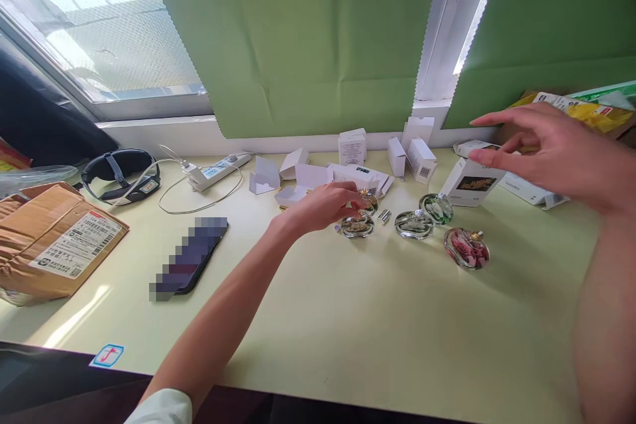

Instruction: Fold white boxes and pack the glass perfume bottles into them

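Note:
My left hand [325, 204] reaches across the table, its fingers closed at the gold-coloured top of a round glass perfume bottle [358, 228]. Just behind that one stands another bottle with a gold top [370, 203], partly covered by my fingers. My right hand [551, 149] is raised at the right with thumb and fingers apart, holding nothing, in front of a white box with a dark picture [474, 182]. Between the hands are a clear bottle [414, 225], a greenish bottle [436, 209] and a bottle with a pink flower pattern [467, 249]. A small silver cap [384, 216] lies beside the left-hand bottles.
Several small white boxes, such as an upright one [352, 147], line the back under a green blind [318, 40]. Leftward are a phone [199, 255], a power strip [218, 171] with a cable, a dark headset [122, 175] and a brown parcel [64, 238]. Yellow packages [596, 116] sit far right.

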Available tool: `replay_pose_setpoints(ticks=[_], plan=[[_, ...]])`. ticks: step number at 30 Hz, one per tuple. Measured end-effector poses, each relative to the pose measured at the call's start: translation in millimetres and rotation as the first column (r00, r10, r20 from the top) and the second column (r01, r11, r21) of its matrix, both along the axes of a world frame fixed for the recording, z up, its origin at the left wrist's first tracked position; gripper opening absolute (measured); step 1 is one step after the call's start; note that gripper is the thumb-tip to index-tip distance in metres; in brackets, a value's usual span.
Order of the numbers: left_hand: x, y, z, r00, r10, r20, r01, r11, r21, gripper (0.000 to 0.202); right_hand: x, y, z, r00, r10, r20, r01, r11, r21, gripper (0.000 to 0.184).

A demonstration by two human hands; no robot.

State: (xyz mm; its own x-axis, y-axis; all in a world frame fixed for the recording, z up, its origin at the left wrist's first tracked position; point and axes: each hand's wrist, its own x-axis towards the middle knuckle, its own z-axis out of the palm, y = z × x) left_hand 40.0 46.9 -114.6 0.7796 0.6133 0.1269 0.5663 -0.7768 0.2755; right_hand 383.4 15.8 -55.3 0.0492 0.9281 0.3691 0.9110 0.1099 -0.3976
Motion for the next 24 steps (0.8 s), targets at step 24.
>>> replay_pose_setpoints(ticks=[24], plan=[[-0.1, 4.3, -5.5, 0.991, -0.06, 0.119, 0.068, 0.995, -0.071, 0.018, -144.5, 11.6, -77.4, 0.836, 0.514, 0.193, -0.378, 0.794, -0.476, 0.01]])
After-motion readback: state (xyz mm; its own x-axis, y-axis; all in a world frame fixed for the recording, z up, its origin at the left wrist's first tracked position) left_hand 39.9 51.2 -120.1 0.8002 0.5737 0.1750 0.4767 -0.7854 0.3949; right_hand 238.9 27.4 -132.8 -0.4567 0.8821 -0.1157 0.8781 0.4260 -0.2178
